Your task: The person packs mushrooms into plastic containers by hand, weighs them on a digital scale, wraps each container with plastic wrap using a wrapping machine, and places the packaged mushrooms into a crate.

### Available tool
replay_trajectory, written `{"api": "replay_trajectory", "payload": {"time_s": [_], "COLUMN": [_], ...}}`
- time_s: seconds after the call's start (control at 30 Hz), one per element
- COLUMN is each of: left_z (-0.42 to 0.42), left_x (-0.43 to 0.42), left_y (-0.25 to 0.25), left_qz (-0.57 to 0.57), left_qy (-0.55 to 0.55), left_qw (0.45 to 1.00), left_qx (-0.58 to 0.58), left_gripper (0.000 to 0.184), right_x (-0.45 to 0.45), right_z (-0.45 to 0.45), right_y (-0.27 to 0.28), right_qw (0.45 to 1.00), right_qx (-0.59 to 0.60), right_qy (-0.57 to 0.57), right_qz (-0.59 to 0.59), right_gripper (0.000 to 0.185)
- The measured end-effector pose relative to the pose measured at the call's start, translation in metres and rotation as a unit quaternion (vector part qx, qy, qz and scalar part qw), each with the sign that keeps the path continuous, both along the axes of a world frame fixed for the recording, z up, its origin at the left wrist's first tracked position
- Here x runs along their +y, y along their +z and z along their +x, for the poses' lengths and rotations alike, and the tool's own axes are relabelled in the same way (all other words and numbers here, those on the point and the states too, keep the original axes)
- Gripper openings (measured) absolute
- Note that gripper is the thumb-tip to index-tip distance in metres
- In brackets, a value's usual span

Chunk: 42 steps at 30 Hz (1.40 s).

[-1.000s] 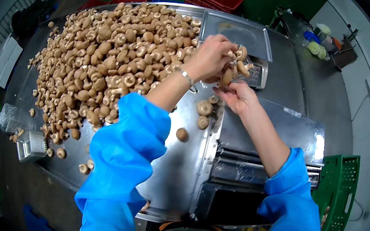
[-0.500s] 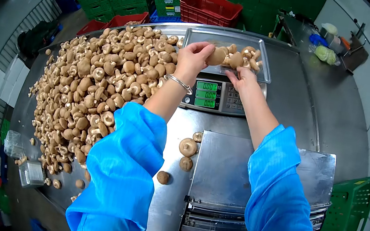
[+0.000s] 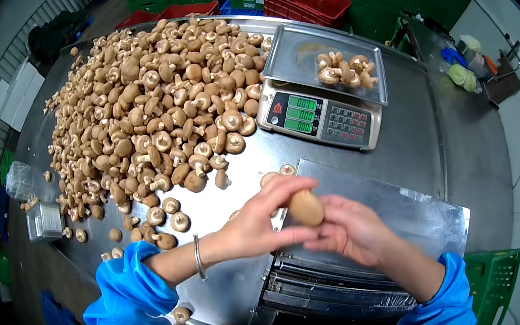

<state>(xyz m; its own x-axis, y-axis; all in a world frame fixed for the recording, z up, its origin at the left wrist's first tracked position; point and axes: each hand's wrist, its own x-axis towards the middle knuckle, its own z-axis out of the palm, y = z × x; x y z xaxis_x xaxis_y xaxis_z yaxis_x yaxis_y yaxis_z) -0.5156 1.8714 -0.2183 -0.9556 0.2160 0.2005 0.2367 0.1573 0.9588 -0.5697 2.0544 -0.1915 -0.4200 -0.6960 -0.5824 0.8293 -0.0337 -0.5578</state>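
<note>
Above the steel plate in front of me is a brown shiitake mushroom [image 3: 306,208], its cap held between the thumb and fingers of my left hand [image 3: 265,218]. From the other side my right hand [image 3: 354,230], slightly blurred, closes its fingertips on the same mushroom; its stem is hidden. Farther off stands a digital scale [image 3: 319,119] with lit green displays. On its metal pan [image 3: 289,65] several shiitakes [image 3: 349,70] sit in a clear tray at the right. A large heap of shiitakes [image 3: 161,99] covers the left of the steel table.
A steel box with a flat lid [image 3: 394,214] stands at the front right. Loose mushrooms lie by the heap and one [image 3: 181,315] near the front edge. Clear plastic trays [image 3: 45,222] are at the far left. Green crates [image 3: 486,300] and a red crate [image 3: 306,0] surround the table.
Both hands have come back from the scale pan toward me, with a mushroom between them. The tray of mushrooms stays on the pan, and my view has shifted slightly.
</note>
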Motion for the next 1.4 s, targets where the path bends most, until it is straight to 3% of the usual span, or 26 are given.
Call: {"api": "replay_trajectory", "payload": {"time_s": [0.07,0.1,0.17,0.27,0.3,0.33,0.37,0.43,0.47,0.5,0.6,0.67,0.77,0.8,0.83,0.9,0.97,1.03,1.1,1.13,1.2,1.23,1.27,1.3,1.4], "left_z": [0.01,0.012,0.014,0.004,0.001,-0.004,-0.012,-0.035,-0.049,-0.072,-0.161,-0.229,-0.292,-0.304,-0.313,-0.317,-0.312,-0.268,-0.204,-0.184,-0.13,-0.105,-0.084,-0.075,-0.045], "left_x": [-0.008,-0.015,-0.043,-0.099,-0.105,-0.103,-0.106,-0.108,-0.105,-0.105,-0.068,-0.041,0.0,0.007,0.013,0.021,-0.012,-0.054,-0.06,-0.071,-0.07,-0.067,-0.059,-0.062,-0.074], "left_y": [-0.006,-0.006,-0.009,-0.046,-0.049,-0.048,-0.056,-0.069,-0.066,-0.068,-0.04,-0.047,-0.053,-0.062,-0.079,-0.109,-0.105,-0.096,-0.083,-0.127,-0.181,-0.2,-0.175,-0.189,-0.172], "left_qz": [-0.015,-0.013,0.031,-0.06,-0.084,-0.098,-0.149,-0.247,-0.216,-0.208,-0.086,-0.054,-0.132,-0.209,-0.334,-0.351,-0.24,-0.236,-0.305,-0.296,-0.26,-0.409,-0.408,-0.338,-0.378], "left_qy": [-0.027,-0.027,0.1,0.24,0.265,0.281,0.278,0.269,0.273,0.271,0.235,0.243,0.272,0.237,0.235,0.346,0.368,0.328,0.161,0.043,-0.168,-0.195,-0.165,-0.146,-0.086], "left_qw": [0.999,1.0,0.982,0.958,0.948,0.937,0.94,0.931,0.934,0.938,0.968,0.954,0.929,0.945,0.91,0.859,0.864,0.886,0.935,0.951,0.935,0.891,0.898,0.93,0.912], "left_qx": [0.021,0.008,-0.155,-0.147,-0.155,-0.18,-0.127,-0.021,-0.08,-0.064,0.02,0.169,0.213,0.087,0.073,0.138,0.247,0.226,-0.08,-0.08,-0.172,-0.004,-0.015,0.02,-0.133], "left_gripper": [0.058,0.059,0.054,0.043,0.04,0.042,0.043,0.043,0.047,0.05,0.062,0.051,0.042,0.042,0.043,0.044,0.038,0.031,0.027,0.033,0.067,0.075,0.075,0.071,0.06], "right_x": [-0.001,0.002,0.02,0.057,0.081,0.104,0.115,0.104,0.1,0.091,0.058,0.043,0.033,0.034,0.038,0.049,0.067,0.083,0.096,0.097,0.093,0.089,0.084,0.078,0.067], "right_z": [0.008,0.0,-0.037,-0.136,-0.179,-0.218,-0.245,-0.269,-0.276,-0.278,-0.283,-0.28,-0.274,-0.27,-0.266,-0.261,-0.251,-0.247,-0.251,-0.25,-0.247,-0.245,-0.245,-0.243,-0.242], "right_y": [0.007,0.012,0.019,0.0,-0.023,-0.042,-0.057,-0.083,-0.094,-0.099,-0.108,-0.106,-0.096,-0.093,-0.093,-0.09,-0.086,-0.083,-0.088,-0.089,-0.09,-0.091,-0.091,-0.091,-0.081], "right_qw": [0.997,0.994,0.967,0.87,0.862,0.889,0.896,0.873,0.854,0.852,0.833,0.807,0.812,0.81,0.809,0.807,0.806,0.824,0.853,0.863,0.873,0.877,0.881,0.884,0.851], "right_qx": [-0.03,0.049,0.203,0.376,0.338,0.212,0.082,0.197,0.251,0.264,0.311,0.348,0.365,0.378,0.388,0.392,0.376,0.328,0.265,0.242,0.223,0.229,0.236,0.242,0.287], "right_qy": [0.076,0.086,0.106,-0.178,-0.251,-0.325,-0.39,-0.347,-0.324,-0.312,-0.292,-0.306,-0.283,-0.274,-0.265,-0.26,-0.272,-0.303,-0.335,-0.344,-0.337,-0.318,-0.297,-0.277,-0.284], "right_qz": [0.006,0.042,0.112,0.266,0.284,0.244,0.197,0.281,0.32,0.327,0.353,0.366,0.357,0.354,0.352,0.356,0.367,0.349,0.299,0.281,0.273,0.277,0.283,0.289,0.334], "right_gripper": [0.031,0.03,0.029,0.021,0.017,0.017,0.017,0.018,0.019,0.021,0.029,0.04,0.041,0.04,0.04,0.039,0.037,0.035,0.034,0.034,0.032,0.032,0.033,0.033,0.03]}}
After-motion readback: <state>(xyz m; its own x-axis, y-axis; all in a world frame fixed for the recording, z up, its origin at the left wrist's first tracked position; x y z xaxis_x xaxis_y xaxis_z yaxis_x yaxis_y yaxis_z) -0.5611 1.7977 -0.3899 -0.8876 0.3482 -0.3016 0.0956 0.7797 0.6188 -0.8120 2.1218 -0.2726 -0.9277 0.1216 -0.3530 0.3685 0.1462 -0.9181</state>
